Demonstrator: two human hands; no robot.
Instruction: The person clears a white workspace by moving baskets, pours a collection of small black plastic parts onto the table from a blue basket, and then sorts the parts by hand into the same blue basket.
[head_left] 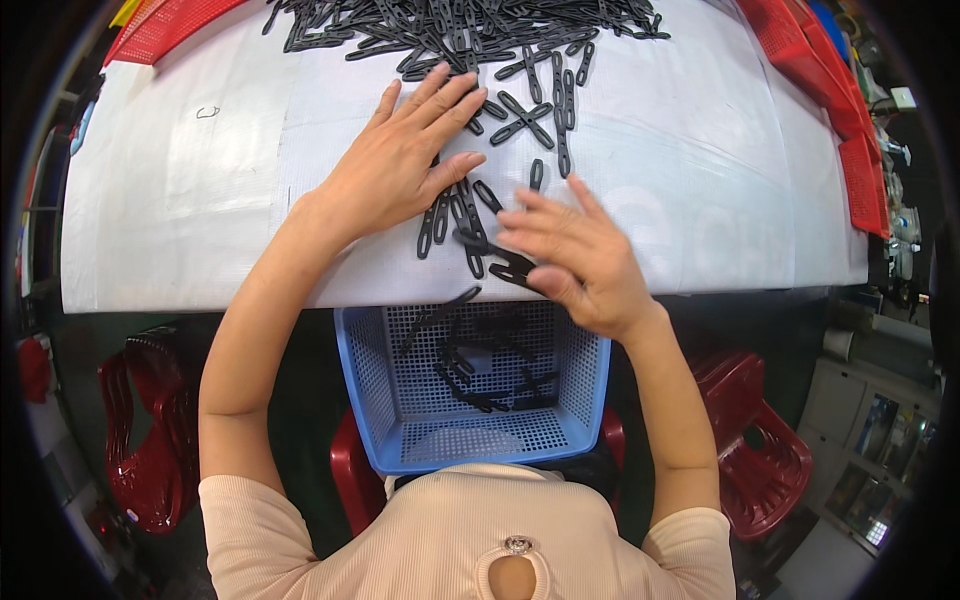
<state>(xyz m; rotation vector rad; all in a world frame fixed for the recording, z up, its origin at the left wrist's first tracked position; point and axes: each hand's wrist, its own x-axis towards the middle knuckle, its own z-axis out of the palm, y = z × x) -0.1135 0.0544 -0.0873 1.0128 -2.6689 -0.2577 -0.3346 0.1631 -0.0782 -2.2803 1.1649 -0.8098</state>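
My left hand lies palm down with spread fingers on several black, slotted, elongated plastic pieces at the middle of the table. Some of these pieces show below its thumb, others past its fingertips. Lower and to the right, my right hand is slightly blurred, its fingers apart, beside a few pieces at the table's front edge. A blue perforated basket sits just below that edge, in front of my body. Several black pieces lie in it, and one piece is at its far rim, below the table edge.
A large heap of the same black pieces covers the far middle of the white-covered table. Red trays stand at the far left, and more red baskets line the right edge. Dark red chairs flank me.
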